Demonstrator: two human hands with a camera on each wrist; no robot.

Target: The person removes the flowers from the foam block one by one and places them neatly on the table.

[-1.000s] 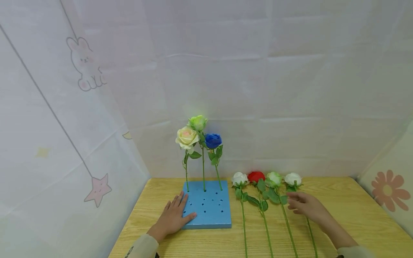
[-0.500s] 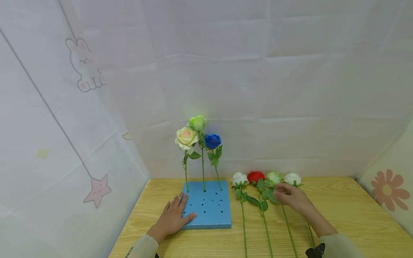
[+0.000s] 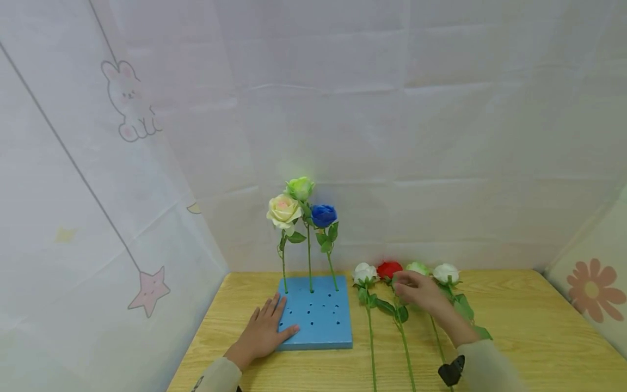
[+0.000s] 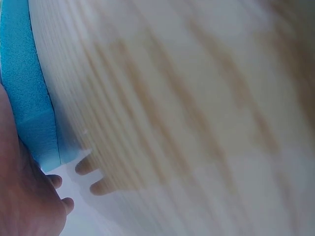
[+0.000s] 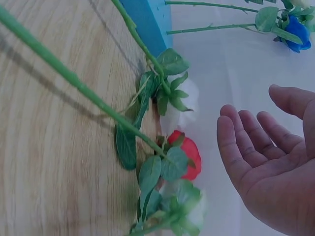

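My left hand (image 3: pixel 262 331) lies spread over the left edge of a blue foam board (image 3: pixel 320 335) dotted with holes. Three artificial roses stand in its back row: a cream one (image 3: pixel 284 211), a light green one (image 3: pixel 300 188) and a blue one (image 3: pixel 324 215). My right hand (image 3: pixel 422 291) hovers over the flowers lying to the right, fingers loosely bent and nothing in them. Nearest to it are a red rose (image 3: pixel 389 269) and a pale green rose (image 3: pixel 418 268), the latter partly hidden by the hand. In the right wrist view, the right palm (image 5: pixel 275 172) shows bare.
A white rose (image 3: pixel 364 273) lies left of the red one, another white rose (image 3: pixel 446 273) at the right. Their stems run toward the front of the wooden table (image 3: pixel 534 326). A pale cloth backdrop (image 3: pixel 465 136) closes off the back and sides.
My right hand has moved left across the lying flowers, from the rightmost white rose toward the red one. My left hand has stayed on the board.
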